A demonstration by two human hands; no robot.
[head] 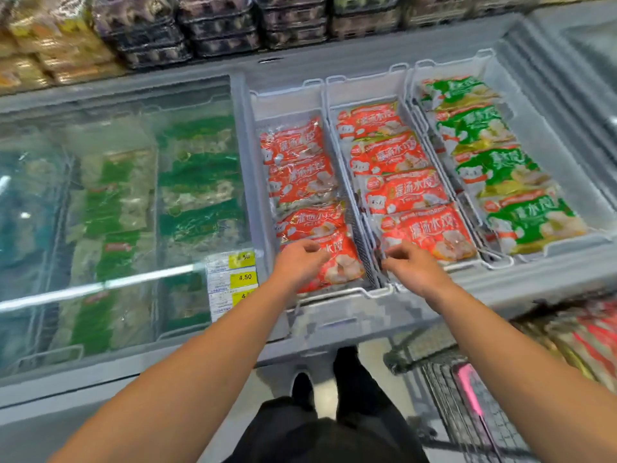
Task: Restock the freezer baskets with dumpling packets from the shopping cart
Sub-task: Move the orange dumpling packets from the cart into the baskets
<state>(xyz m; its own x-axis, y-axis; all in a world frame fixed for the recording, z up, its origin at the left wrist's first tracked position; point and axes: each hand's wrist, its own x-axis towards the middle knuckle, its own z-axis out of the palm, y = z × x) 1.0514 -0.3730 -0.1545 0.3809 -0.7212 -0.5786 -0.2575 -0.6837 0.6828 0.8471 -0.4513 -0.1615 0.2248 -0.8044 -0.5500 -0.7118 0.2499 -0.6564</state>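
Three white freezer baskets stand side by side in the open freezer. The left basket (283,105) and middle basket (364,91) hold rows of red dumpling packets; the right basket (450,66) holds green ones (494,172). My left hand (300,265) lies on the nearest red packet (344,269) of the left basket, fingers curled over its far edge. My right hand (414,269) pinches the near left corner of the nearest red packet (430,235) in the middle basket. The shopping cart (467,396) stands at the lower right, with more packets (587,335) blurred inside.
A shut glass lid (117,195) covers the freezer's left half, with green packets under it. Yellow price tags (245,277) stick to the lid's edge. Stacked egg cartons (217,28) fill the shelf behind the freezer. My feet are at the freezer's front.
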